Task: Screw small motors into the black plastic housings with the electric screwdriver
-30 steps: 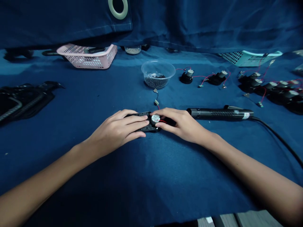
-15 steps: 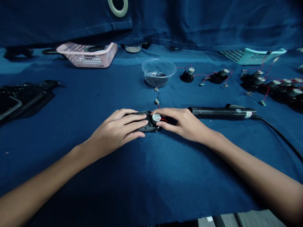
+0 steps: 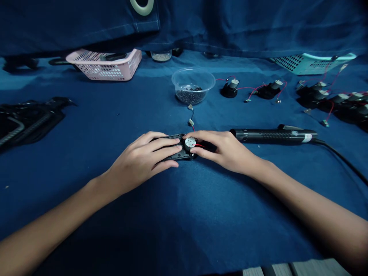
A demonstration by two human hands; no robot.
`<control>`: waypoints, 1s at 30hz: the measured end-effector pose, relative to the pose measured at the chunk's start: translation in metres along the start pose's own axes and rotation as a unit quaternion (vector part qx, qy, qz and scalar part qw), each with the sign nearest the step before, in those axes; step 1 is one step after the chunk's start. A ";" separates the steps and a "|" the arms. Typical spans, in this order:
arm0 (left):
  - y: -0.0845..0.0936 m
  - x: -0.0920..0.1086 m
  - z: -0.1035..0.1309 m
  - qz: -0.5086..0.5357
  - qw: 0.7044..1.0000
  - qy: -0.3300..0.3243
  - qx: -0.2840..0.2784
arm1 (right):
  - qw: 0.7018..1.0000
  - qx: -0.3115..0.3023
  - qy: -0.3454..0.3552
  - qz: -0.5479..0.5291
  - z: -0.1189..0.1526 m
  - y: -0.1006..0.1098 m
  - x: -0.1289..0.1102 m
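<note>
Holding step, frame centre: the spread left hand (image 3: 140, 153) still steadies a black plastic shell (image 3: 180, 156); the right hand (image 3: 223, 148) apparently pinches a round white-topped motor (image 3: 190, 143).

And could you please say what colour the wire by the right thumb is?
The wire is red; the head view shows it best.

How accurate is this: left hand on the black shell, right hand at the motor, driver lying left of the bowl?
One slip: the driver lies right of the bowl, head view shows. Left hand on the black shell and right hand at the motor stand.
</note>
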State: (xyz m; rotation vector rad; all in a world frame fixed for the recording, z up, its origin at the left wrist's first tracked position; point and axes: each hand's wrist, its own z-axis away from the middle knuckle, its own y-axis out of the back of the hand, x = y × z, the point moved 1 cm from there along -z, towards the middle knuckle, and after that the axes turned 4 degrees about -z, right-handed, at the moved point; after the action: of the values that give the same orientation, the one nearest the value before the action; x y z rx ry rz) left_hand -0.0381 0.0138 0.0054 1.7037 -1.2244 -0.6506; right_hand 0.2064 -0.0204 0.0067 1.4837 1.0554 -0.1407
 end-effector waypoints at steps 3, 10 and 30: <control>0.000 0.000 0.000 -0.003 1.000 -0.005 -0.001 | 1.000 0.001 0.002 0.003 0.000 0.000 0.000; 0.000 0.000 -0.001 -0.002 1.000 -0.008 -0.006 | 1.000 0.001 0.000 -0.002 -0.001 0.000 0.000; 0.001 0.001 0.001 -0.022 0.999 -0.031 -0.015 | 0.996 0.016 -0.081 -0.046 -0.010 -0.001 -0.011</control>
State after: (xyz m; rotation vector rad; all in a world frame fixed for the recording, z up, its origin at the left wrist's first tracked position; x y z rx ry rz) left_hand -0.0390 0.0123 0.0064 1.7018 -1.2160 -0.7492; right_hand 0.1944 -0.0180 0.0156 1.4278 0.9949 -0.3397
